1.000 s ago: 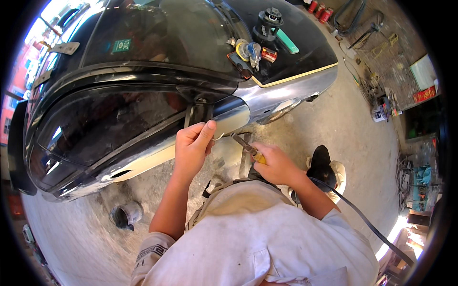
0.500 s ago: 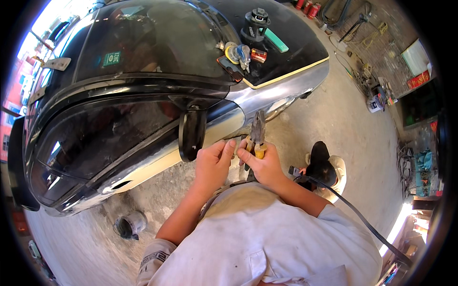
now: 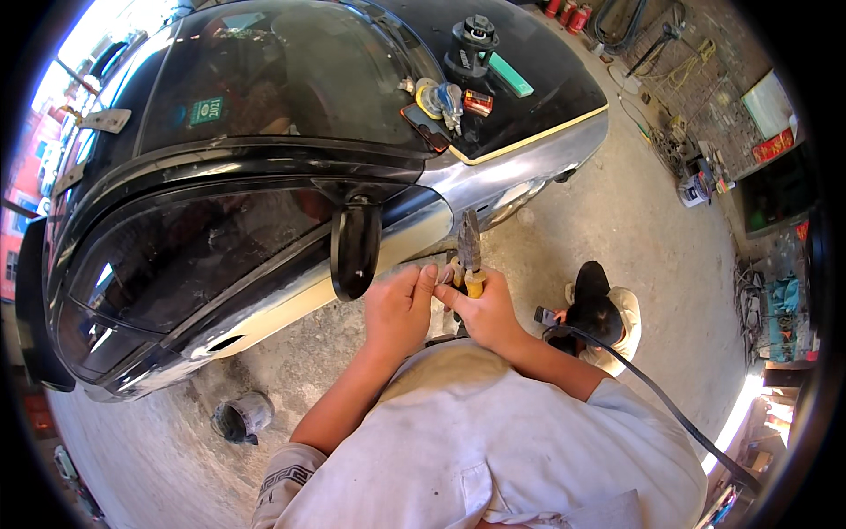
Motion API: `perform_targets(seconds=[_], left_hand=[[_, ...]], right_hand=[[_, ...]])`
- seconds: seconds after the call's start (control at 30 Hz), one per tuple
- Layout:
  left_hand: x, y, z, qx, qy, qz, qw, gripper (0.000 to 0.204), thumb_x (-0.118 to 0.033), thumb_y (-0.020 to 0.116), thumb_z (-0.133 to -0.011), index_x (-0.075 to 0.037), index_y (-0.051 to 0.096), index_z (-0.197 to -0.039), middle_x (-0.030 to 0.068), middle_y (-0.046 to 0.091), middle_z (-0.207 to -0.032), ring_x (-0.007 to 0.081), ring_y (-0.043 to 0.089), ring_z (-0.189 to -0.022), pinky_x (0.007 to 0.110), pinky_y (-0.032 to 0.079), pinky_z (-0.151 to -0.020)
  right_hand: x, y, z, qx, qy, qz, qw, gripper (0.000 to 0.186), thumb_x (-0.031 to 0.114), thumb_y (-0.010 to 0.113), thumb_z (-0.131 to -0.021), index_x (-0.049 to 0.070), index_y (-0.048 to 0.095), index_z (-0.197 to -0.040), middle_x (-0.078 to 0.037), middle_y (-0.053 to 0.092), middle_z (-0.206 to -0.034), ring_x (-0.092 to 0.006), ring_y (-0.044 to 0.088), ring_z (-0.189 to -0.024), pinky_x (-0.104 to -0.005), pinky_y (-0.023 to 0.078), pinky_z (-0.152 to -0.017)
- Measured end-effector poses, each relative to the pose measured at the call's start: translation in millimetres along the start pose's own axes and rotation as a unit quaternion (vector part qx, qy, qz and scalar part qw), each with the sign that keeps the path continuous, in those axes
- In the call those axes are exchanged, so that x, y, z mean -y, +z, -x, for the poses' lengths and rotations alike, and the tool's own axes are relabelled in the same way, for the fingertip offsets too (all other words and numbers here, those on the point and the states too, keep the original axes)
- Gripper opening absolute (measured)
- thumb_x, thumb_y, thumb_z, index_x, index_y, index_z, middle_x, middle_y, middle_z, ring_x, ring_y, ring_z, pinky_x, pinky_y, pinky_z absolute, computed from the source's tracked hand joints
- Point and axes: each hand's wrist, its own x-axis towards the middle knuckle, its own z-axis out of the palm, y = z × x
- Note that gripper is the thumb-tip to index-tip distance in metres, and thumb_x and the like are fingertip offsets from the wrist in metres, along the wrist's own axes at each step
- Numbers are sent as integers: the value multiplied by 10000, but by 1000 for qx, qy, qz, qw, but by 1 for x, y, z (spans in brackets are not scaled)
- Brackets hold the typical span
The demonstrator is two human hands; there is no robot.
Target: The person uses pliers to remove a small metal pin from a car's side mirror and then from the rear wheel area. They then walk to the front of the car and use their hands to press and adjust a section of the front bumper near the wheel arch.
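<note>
In front of my chest, my right hand [image 3: 483,309] is closed around a pair of pliers [image 3: 471,242] with worn metal jaws and yellow handles. The jaws point away from me, toward the car's front fender. My left hand [image 3: 398,307] is closed just beside it, thumb and forefinger pinched together close to the pliers' handles. Whatever lies between those fingers is too small or hidden to make out. A black side mirror [image 3: 357,247] of the car stands just beyond my left hand.
The black car [image 3: 247,229] with a bare-metal fender fills the left. On its hood lie a round sander [image 3: 438,100], a green block [image 3: 511,75] and a black canister [image 3: 471,48]. A co-worker [image 3: 608,317] crouches at right beside a dark hose [image 3: 670,401]. A bucket [image 3: 242,414] lies at lower left.
Both hands have shifted slightly, and the pliers have moved a little to the left and closer to upright. My grip on them stays the same.
</note>
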Motion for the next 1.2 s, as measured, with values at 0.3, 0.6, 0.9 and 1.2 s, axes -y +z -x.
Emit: perform_targets(seconds=[0.3, 0.6, 0.9, 1.2], left_hand=[[9, 3, 3, 4, -29, 29, 999, 471, -335, 591, -1048, 4, 622, -722, 89, 563, -534, 156, 548, -471, 316, 414, -481], [14, -1, 1, 84, -127, 251, 956, 328, -271, 620, -1041, 24, 691, -917, 42, 674, -755, 97, 601, -675, 260, 491, -636], [21, -25, -11, -22, -123, 411, 903, 194, -178, 652, -1022, 11, 690, -993, 35, 695, -848, 101, 640, -773, 250, 510, -711], [6, -58, -10, -120, -39, 330, 935, 283, -262, 638, -1034, 15, 666, -986, 73, 696, -841, 122, 650, -767, 263, 523, -730]], right_hand=[[-3, 5, -1, -22, -48, 94, 994, 107, 87, 728, -903, 26, 642, -923, -17, 644, -760, -114, 568, -697, -306, 473, -661], [-3, -6, -6, 21, 41, -61, 997, 149, 167, 732, -921, 48, 645, -939, -2, 644, -799, -98, 595, -696, -267, 478, -645], [3, -10, -10, 77, 65, -21, 995, 174, 140, 671, -950, -12, 650, -1031, -33, 649, -843, -123, 624, -765, -292, 510, -714], [20, -14, -1, 140, -48, 385, 911, 539, 316, 620, -971, 30, 539, -1420, -253, 682, -1087, -442, 649, -1038, -471, 513, -882]])
